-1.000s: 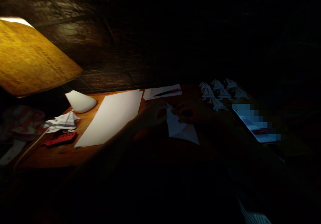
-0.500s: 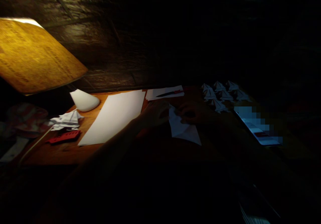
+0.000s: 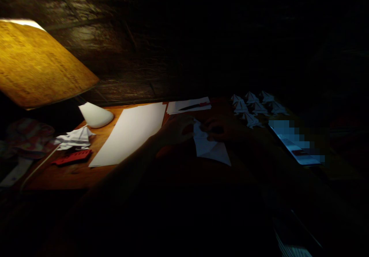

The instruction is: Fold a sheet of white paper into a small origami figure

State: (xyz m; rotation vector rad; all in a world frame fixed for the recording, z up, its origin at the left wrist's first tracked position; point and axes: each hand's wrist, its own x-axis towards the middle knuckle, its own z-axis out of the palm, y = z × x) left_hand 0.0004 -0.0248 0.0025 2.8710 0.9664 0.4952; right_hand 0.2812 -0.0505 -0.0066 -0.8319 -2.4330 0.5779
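Observation:
A partly folded sheet of white paper (image 3: 211, 149) lies between my hands, with creases across it and its wide end toward me. My left hand (image 3: 181, 128) pinches its far left edge between thumb and fingers. From the other side, my right hand (image 3: 217, 128) has its fingers closed on the paper's upper right edge. Both hands are in deep shadow, so the exact fingertip contact is hard to make out.
A lit lamp (image 3: 43, 65) leans in at left. White sheets (image 3: 132, 130) lie beside my left arm; a knife (image 3: 191, 106) rests on smaller papers behind. Several folded paper figures (image 3: 257, 108) stand far right, near a glowing phone (image 3: 294, 145). A red object (image 3: 72, 158) sits by crumpled paper (image 3: 76, 138).
The view has shifted very slightly. Both hands keep their hold on the folded paper, which looks almost the same.

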